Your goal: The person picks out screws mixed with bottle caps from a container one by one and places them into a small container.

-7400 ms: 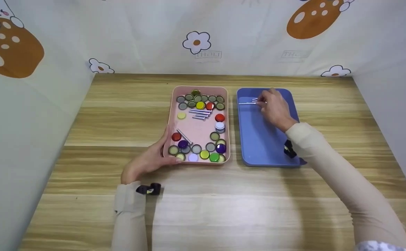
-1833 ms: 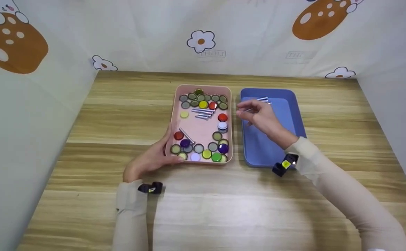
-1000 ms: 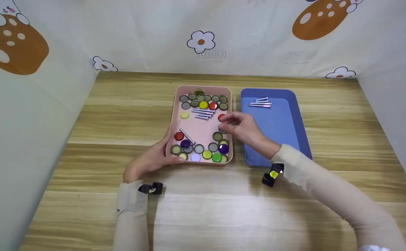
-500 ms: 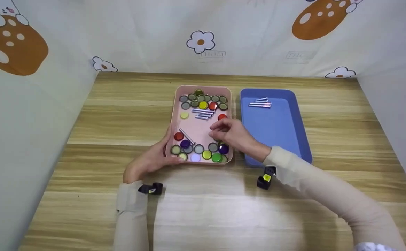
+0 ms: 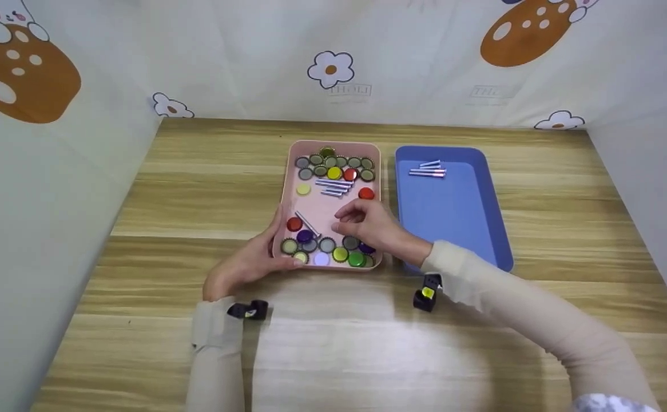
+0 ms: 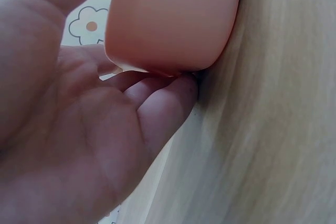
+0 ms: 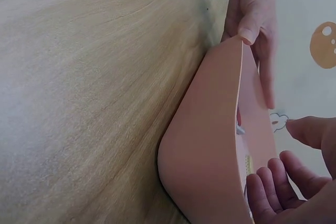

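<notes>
My left hand [image 5: 247, 262] holds the near-left corner of the pink tray [image 5: 285, 171], thumb over the near rim and fingers along the left wall. In the left wrist view the fingers [image 6: 168, 103] touch the tray's outer wall. Over the right half of that tray hovers my right hand [image 5: 370, 226], fingers loosely bent, thumb apart, nothing visible between them. A lone silver bolt [image 5: 307, 224] lies to its left. Several more bolts [image 5: 333, 187] lie in a group farther back, among many bottle caps [image 5: 334, 173] along the tray's edges.
To the right stands a blue tray [image 5: 451, 223] with several silver bolts [image 5: 428, 170] at its back. Both trays rest on a wood-grain table [image 5: 196, 189]. A printed cloth [image 5: 253, 63] hangs behind and at both sides.
My right hand pinched a bolt in the blue tray earlier, came away with bolts lying there, then moved left over the pink tray, towards the lone bolt. My left hand has stayed put.
</notes>
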Demonstrator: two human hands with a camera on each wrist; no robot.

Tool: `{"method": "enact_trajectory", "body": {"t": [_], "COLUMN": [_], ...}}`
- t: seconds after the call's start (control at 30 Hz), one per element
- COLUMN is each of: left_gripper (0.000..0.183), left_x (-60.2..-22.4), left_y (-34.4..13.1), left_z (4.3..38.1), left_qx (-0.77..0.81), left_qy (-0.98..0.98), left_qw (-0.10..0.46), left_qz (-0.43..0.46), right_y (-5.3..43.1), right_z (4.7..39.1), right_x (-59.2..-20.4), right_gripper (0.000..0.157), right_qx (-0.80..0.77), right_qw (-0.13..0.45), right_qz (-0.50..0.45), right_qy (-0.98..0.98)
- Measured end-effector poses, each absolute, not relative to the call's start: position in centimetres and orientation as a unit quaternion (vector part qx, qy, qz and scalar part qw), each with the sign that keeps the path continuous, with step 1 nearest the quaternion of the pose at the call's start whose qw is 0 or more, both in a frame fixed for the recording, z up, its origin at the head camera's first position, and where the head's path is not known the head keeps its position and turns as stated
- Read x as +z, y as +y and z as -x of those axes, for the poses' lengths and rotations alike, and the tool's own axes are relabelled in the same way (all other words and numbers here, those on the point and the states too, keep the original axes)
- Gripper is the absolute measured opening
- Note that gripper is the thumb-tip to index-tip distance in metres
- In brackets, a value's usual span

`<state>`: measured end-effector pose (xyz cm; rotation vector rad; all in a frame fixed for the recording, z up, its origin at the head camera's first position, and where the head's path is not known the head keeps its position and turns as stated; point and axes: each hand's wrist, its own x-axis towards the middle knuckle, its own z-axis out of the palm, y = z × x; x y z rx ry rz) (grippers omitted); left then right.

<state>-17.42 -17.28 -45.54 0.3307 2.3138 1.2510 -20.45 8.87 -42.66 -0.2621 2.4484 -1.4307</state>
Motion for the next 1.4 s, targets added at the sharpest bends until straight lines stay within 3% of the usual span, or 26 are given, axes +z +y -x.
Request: {"method": "enact_trajectory", "body": {"t": [0.63,1.4], "left_gripper": [0.119,0.121], "left_x": [-45.6,-45.6], "left_y": [-17.4,-17.5], "left_z": [17.4,17.5], "left_qx": [0.468,0.461], "left_qy": [0.842,0.845], "left_qw": [0.234,0.239], "left_qz": [-0.131,-0.126], "right_y": [7.5,6.2], "right_z": [20.5,21.3], "right_x": [-43.1,-42.9], "right_gripper": [0.03,0.032], "right_qx": [-0.454,-0.362], "right_qw": [0.18,0.172], "right_qz": [0.1,0.144], "right_qy": [0.867,0.905]}}
